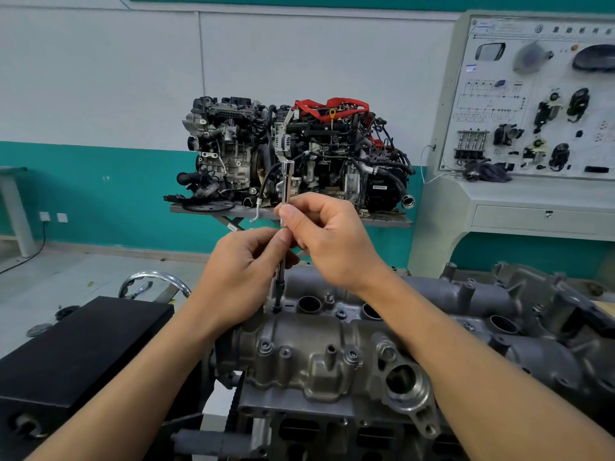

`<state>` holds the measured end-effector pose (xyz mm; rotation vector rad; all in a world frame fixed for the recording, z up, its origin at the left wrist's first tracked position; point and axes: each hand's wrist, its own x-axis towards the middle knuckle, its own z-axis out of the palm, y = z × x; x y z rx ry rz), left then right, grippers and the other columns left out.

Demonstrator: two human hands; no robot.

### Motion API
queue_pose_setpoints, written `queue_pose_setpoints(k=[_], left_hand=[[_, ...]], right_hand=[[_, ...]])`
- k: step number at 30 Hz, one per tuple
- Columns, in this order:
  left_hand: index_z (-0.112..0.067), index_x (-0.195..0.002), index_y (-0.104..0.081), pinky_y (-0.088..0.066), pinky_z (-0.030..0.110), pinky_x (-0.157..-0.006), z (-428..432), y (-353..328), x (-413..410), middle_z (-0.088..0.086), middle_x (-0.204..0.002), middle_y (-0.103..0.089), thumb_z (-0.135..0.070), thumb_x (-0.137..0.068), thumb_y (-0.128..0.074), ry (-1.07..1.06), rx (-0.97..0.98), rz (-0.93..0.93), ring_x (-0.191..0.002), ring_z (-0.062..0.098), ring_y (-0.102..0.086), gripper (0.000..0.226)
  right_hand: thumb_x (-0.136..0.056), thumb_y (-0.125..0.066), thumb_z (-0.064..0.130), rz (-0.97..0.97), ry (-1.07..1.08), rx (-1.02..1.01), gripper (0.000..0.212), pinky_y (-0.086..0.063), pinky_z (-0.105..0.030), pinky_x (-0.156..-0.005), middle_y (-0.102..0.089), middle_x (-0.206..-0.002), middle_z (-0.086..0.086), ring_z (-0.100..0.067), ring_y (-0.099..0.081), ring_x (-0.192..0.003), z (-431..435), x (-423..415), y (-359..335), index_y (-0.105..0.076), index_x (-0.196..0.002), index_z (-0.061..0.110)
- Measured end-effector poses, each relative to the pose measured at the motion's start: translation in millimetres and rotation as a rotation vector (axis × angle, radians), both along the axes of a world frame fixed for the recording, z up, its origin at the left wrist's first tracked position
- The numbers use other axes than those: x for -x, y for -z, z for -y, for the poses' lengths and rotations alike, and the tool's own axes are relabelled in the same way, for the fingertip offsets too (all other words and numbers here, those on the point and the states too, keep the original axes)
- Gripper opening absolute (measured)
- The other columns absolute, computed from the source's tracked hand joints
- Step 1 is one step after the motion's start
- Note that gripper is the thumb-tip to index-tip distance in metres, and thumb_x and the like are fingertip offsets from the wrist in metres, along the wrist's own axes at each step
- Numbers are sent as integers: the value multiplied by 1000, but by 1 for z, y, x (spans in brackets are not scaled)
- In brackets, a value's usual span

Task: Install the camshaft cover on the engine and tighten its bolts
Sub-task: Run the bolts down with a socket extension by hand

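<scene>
The grey cast camshaft cover [299, 357] lies on top of the engine in front of me. A long chrome extension bar [287, 181] stands upright, its lower tip set on a bolt [277, 307] at the cover's far left edge. My left hand [243, 274] pinches the bar's middle from the left. My right hand [329, 241] pinches it a little higher from the right. Other bolts [352, 355] sit along the cover's near edge. The bar's top end is bare, with no handle on it.
A black box [83, 347] sits to the left of the engine, with a chrome ring [154, 277] behind it. Two complete engines [293, 154] stand on a stand further back. A training panel with car parts [532, 104] fills the right wall.
</scene>
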<state>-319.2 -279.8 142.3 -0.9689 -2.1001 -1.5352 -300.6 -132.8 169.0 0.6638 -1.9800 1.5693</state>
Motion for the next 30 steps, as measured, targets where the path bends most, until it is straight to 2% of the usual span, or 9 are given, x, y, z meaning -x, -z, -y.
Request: queue_pose_setpoints(k=[2, 7, 10, 13, 17, 20, 22, 25, 30], left_hand=[[-17, -90, -76, -55, 22, -65, 0, 1, -1, -4, -75, -76, -40, -89, -63, -30, -47, 4, -70, 7, -71, 26], [-13, -85, -75, -49, 12, -60, 1, 2, -2, -4, -70, -74, -19, -93, -68, -49, -44, -22, -63, 1, -68, 13], [-15, -87, -73, -46, 10, -63, 1, 0, -4, -3, -74, -73, -16, -101, -55, -10, 46, -39, -68, 2, -67, 22], [-13, -91, -72, -50, 19, -69, -1, -2, -5, -1, -79, -74, -16, -103, -50, 10, 82, -32, -74, 6, -68, 25], [-13, -94, -74, -58, 35, -67, 0, 0, -5, 3, -73, -74, -26, -93, -67, -20, -9, -23, -71, 19, -71, 14], [-12, -86, -75, -56, 22, -60, 3, 2, -4, -2, -70, -75, -23, -88, -73, -66, -94, -30, -63, 9, -71, 11], [-12, -90, -76, -50, 11, -59, 2, 3, -5, -5, -72, -75, -17, -93, -68, -53, -72, -36, -65, 1, -70, 11], [-18, -90, -74, -46, 8, -64, 1, 2, -4, -5, -76, -75, -15, -100, -57, -20, 24, -66, -71, 1, -69, 20], [-16, -96, -73, -55, 23, -69, 0, 2, 0, -2, -79, -76, -21, -97, -63, 15, 44, -22, -75, 9, -72, 12]], right_hand=[[-91, -70, 11, -9, 48, 19, 11, -49, -23, -53, -61, -58, 1, -11, -56, -55, 1, 1, 0, -63, -82, 11], [-90, -72, 21, -19, 27, -12, 13, -46, -28, -52, -59, -63, -11, -17, -53, -55, 0, 1, 2, -62, -89, 12], [-99, -56, 16, 13, -89, 4, 9, -40, -15, -50, -53, -55, 11, -1, -45, -50, -1, 0, 5, -64, -100, 11], [-101, -52, 9, 25, -34, -14, 14, -41, -15, -52, -53, -53, 14, 1, -46, -50, -3, 0, 5, -65, -97, 9], [-88, -73, 12, -22, 73, 11, 17, -43, -23, -47, -53, -58, -9, -12, -47, -50, 2, 0, 3, -59, -79, 11], [-85, -78, 19, -25, 72, 9, 21, -43, -36, -54, -55, -63, -25, -25, -49, -56, 2, -1, 3, -59, -81, 12], [-91, -70, 21, -17, 41, -20, 14, -42, -31, -54, -57, -61, -15, -21, -48, -56, 2, -2, 3, -62, -90, 10], [-101, -53, 13, 7, -28, -3, 12, -38, -18, -53, -49, -53, 13, -2, -42, -52, 0, -1, 4, -65, -99, 12], [-96, -62, 11, -15, 61, -23, 15, -45, -17, -52, -59, -58, 9, -2, -52, -53, 1, -1, 3, -62, -82, 13]])
